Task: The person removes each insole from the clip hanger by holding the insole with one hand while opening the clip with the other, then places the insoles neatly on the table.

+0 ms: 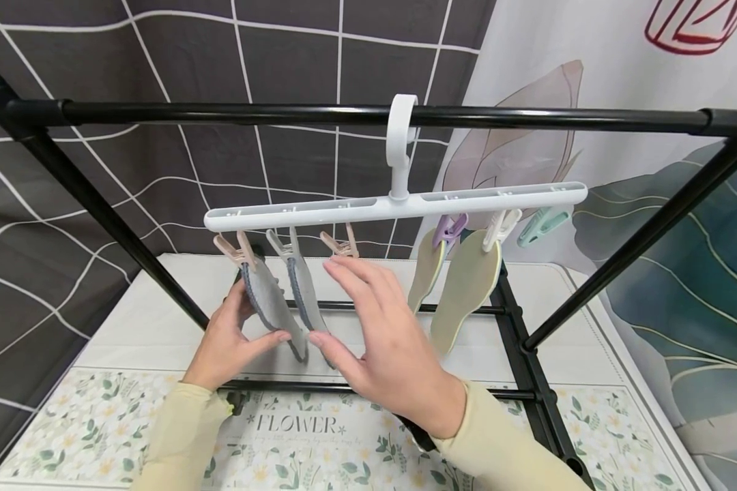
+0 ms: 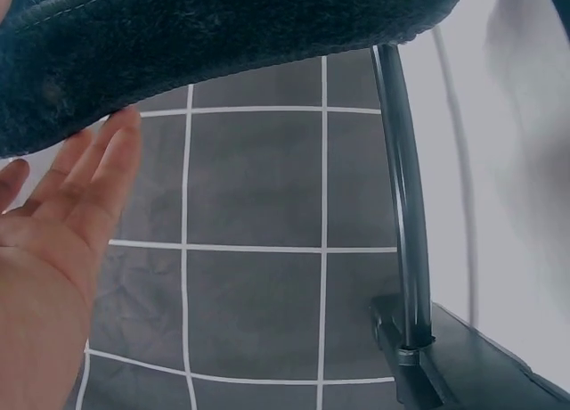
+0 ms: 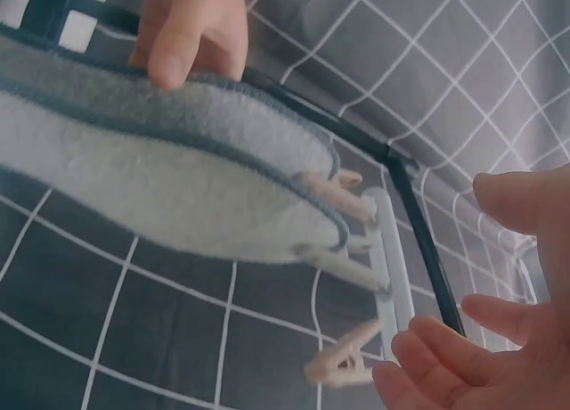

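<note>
A white clip hanger (image 1: 399,203) hangs by its hook from a black rail. Two grey fuzzy insoles with dark blue edging hang from clips on its left half: an outer insole (image 1: 272,307) and an inner insole (image 1: 305,290). My left hand (image 1: 224,344) holds the outer insole, thumb at its near edge and fingers behind it. In the left wrist view those fingers lie against the dark fuzzy face (image 2: 205,36). My right hand (image 1: 389,334) is raised beside the inner insole, fingers spread and holding nothing. Near it hangs a pink clip (image 1: 342,245) with nothing in it.
Two pale yellow-green insoles (image 1: 467,286) hang on the hanger's right half from a purple clip (image 1: 450,230) and a white clip (image 1: 501,227). A green clip (image 1: 543,225) hangs beside them. The black rack (image 1: 252,112) stands on a flower-printed table (image 1: 117,423) before a checked curtain.
</note>
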